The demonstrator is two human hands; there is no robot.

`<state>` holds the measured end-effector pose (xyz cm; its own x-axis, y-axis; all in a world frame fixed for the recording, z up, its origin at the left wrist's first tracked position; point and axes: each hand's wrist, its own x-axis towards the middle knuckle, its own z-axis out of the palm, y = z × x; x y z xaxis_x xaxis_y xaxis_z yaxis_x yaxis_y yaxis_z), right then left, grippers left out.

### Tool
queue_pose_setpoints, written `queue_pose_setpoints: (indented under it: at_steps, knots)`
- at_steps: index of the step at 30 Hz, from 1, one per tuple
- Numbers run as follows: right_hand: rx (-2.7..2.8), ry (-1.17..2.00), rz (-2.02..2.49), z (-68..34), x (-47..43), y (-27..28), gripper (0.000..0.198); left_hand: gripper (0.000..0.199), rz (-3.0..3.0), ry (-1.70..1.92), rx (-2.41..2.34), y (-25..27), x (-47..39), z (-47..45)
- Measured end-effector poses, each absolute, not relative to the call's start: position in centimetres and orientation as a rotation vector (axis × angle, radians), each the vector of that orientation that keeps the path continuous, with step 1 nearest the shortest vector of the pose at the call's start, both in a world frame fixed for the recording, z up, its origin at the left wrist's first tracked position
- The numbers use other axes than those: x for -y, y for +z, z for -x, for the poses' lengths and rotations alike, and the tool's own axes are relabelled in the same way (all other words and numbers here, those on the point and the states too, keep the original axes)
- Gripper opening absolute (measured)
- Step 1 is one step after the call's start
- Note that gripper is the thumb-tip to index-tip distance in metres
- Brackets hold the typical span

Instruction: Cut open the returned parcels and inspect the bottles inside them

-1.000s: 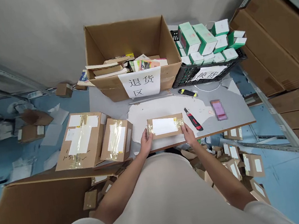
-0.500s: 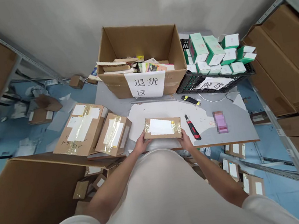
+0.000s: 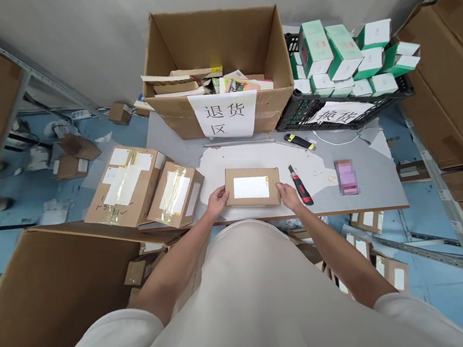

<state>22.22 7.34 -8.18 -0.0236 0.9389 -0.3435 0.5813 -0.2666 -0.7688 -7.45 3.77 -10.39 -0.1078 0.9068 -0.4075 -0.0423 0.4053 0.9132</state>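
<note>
While both hands have it by the ends, a flat parcel (image 3: 253,186) lies level at the near edge

The left hand (image 3: 217,201) is partly closed, its fingers hooked on the parcel's left end; the right hand (image 3: 288,195) is curled likewise on the right end. The parcel is at the near side of the table (image 3: 330,200), its white label facing up; whether its underside touches the tabletop cannot be told.

A good hold here, I judge, means matching pressure at both ends, so the cardboard neither bows in the middle nor twists. Thumbs are best kept off the label, leaving its print in plain view.

Room is tight on both sides. A red-and-black cutter (image 3: 301,185) lies just right of the right hand; I cannot tell whether its blade is out, so those knuckles had better not swing right. To the left stand two taped cartons, the smaller one (image 3: 175,195) nearer the left hand and the larger one (image 3: 125,185) beyond it. Farther off, a yellow-and-black cutter (image 3: 299,142) rests before the black crate (image 3: 292,116). Any turning of the parcel is safest between these, with a small tilt and relaxed wrists.
</note>
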Motion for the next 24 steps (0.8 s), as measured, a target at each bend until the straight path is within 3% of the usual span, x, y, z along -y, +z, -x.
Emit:
queue_pose_setpoints:
  at_steps: [12, 18, 24]
  knots:
    - [1.385, 1.333, 1.822, -23.9, -3.7, -10.7, 0.059, 0.048, -0.871, 0.894, -1.61, -12.3, -1.7, 8.8]
    - [1.487, 1.502, 1.714, -23.5, -2.7, -10.8, 0.091, 0.07, -0.935, 0.787, -1.535, -12.9, -0.7, 9.2]
    - [1.411, 1.558, 1.615, -22.3, -2.9, -9.5, 0.079, 0.078, -0.939, 0.828, -1.379, -12.0, -0.8, 8.2]
